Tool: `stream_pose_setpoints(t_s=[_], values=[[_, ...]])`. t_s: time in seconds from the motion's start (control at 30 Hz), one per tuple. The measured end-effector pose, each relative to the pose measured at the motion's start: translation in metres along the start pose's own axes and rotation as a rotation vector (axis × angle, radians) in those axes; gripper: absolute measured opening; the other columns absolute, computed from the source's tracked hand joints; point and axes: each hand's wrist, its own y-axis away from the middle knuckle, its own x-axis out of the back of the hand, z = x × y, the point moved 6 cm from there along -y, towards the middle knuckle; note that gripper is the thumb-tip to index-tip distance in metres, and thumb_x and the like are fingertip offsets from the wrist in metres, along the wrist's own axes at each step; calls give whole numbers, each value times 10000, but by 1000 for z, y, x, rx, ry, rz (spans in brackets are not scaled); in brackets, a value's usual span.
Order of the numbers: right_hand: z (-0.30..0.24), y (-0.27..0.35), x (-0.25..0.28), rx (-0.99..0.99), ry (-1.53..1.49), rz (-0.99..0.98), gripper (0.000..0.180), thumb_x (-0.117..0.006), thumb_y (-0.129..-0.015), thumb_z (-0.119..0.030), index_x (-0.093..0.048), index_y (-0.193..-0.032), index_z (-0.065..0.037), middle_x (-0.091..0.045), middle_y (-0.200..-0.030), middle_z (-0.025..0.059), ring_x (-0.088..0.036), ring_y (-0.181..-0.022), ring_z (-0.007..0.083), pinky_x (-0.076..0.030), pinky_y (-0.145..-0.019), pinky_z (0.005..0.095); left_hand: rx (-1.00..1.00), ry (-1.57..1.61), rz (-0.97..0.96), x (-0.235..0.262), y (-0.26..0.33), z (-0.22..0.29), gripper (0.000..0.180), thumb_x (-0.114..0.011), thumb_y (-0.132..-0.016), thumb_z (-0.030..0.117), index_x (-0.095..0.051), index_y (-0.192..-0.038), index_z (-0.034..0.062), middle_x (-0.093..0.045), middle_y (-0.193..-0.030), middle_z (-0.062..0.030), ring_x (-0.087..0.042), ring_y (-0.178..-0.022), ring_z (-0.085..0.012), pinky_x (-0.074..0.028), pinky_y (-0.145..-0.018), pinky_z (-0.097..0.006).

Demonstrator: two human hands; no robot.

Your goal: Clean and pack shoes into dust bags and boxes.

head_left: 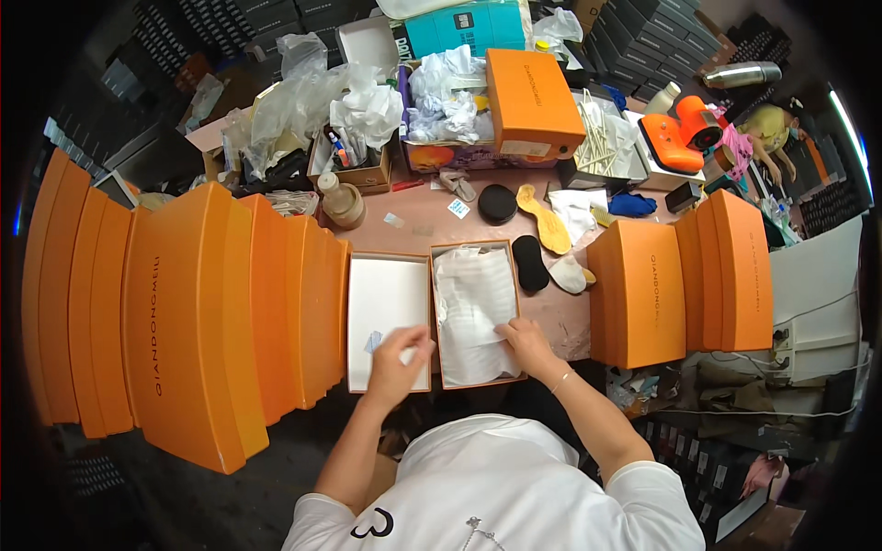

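Observation:
A shoebox base (517, 317) lies in front of me, its contents wrapped in white tissue paper (473, 303). My right hand (533, 349) is at the box's right side, fingers closed on the edge of the tissue paper. Left of it, touching or nearly so, the white-lined lid (386, 289) rests with its inside up. Over the lid's near right part is my left hand (400, 365), fingers bent together; whether something small is in them is hidden. A small bluish-white label (374, 342) shows inside the lid beside that hand.
Stacked orange shoeboxes stand on the left (193, 321) and right (638, 294). Beyond lie a yellow insole (547, 220), a black sponge-like pad (530, 264), a round black tin (497, 204) and a squat bottle (342, 204). Farther back are a paper-filled carton (450, 154) and an orange device (675, 138).

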Motion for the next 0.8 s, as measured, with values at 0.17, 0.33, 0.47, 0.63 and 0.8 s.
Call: stream_pose_setpoints(t_s=[0.17,0.33,0.47,0.63,0.8], values=[[55,53,7,-510,-823,411,174,-580,-874,-115,-585,-1045,-79,-608,-906,75,-593,-832,233,-469,-690,355,219,-51,-388,-57,30,-40,206,-644,-877,170,-662,-947,-23,-644,-831,-131,-639,-755,-197,-502,-690,-283],[49,125,-35,-1090,-1553,-46,244,-499,-959,-278,-585,-900,-58,-617,-747,29,-577,-636,123,-459,-545,261,-43,-147,-442,-103,21,-28,254,-610,-879,147,-625,-1076,-13,-624,-1020,-162,-620,-946,-279,-492,-827,-349],[-67,68,40,-416,-1226,-647,306,-565,-935,-213,-588,-1121,29,-652,-913,103,-624,-789,187,-499,-718,264,-426,-571,-202,-125,-9,-16,335,-589,-863,98,-569,-1181,-4,-573,-1154,-177,-542,-1115,-348,-441,-952,-413],[0,-28,-10,-218,-319,207,812,-622,-832,-143,-149,-1486,-62,-374,-1322,362,-508,-1114,482,-449,-923,467,-133,-124,-84,-103,-22,-55,275,-576,-875,43,-588,-1141,-24,-608,-1078,-158,-617,-1007,-269,-499,-858,-350],[18,-43,-44,-507,-145,-28,865,-598,-812,-93,-87,-1507,-162,-338,-1308,399,-478,-1108,541,-446,-910,505,200,136,-100,-74,-1,-76,278,-582,-902,51,-569,-1163,-44,-618,-1054,-129,-623,-908,-155,-517,-769,-269]])
